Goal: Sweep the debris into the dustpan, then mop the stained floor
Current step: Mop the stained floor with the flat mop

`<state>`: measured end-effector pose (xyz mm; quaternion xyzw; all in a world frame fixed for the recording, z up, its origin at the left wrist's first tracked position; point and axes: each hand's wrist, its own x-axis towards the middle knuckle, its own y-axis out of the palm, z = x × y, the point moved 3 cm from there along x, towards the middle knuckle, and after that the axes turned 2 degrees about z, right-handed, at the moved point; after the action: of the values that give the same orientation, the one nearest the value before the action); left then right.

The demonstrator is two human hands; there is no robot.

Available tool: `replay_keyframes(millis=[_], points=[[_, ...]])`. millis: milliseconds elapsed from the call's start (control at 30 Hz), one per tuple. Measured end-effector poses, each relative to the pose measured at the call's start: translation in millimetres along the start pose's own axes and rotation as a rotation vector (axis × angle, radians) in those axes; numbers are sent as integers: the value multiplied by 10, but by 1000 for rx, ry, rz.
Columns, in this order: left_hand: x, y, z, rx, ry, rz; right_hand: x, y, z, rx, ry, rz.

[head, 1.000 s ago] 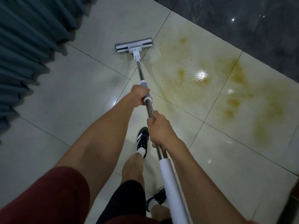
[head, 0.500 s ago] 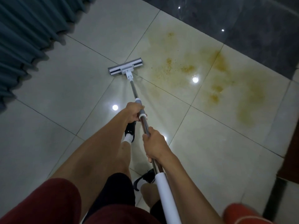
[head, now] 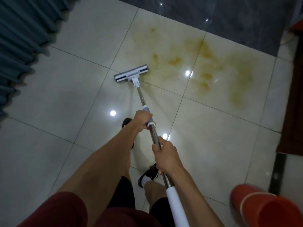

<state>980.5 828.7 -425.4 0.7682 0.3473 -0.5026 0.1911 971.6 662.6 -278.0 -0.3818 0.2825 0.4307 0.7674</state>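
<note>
Orange bucket (head: pixel 268 208) cut by frame

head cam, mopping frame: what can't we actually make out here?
- Mop head underside: faces the floor, so pad contact is hidden.
- Orange bucket: cut off by the bottom right edge and blurred; contents unseen.
- Left shoe: mostly behind the left hand and forearm.
- Mop handle top end: runs off the bottom edge.
- Stain: wet or dry, unclear under glare.

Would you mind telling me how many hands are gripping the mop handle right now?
2. The left hand holds the mop handle at the grey collar, further down the pole; the right hand holds the metal shaft above the white sleeve.
</note>
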Motion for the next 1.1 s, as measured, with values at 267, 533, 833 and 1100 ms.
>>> replay_keyframes(millis=[267,533,833,1100], points=[[349,-89,-335,16,42,-64,410,6,230,74,-14,-25],[1260,-383,-1575,36,101,-71,1568,-111,1224,117,-22,-58],[2232,-1029,-3728,108,155,-18,3151,-275,3101,206,12,-71],[2970,-1337,-5404,123,171,18,4334,-597,4533,219,46,-82]])
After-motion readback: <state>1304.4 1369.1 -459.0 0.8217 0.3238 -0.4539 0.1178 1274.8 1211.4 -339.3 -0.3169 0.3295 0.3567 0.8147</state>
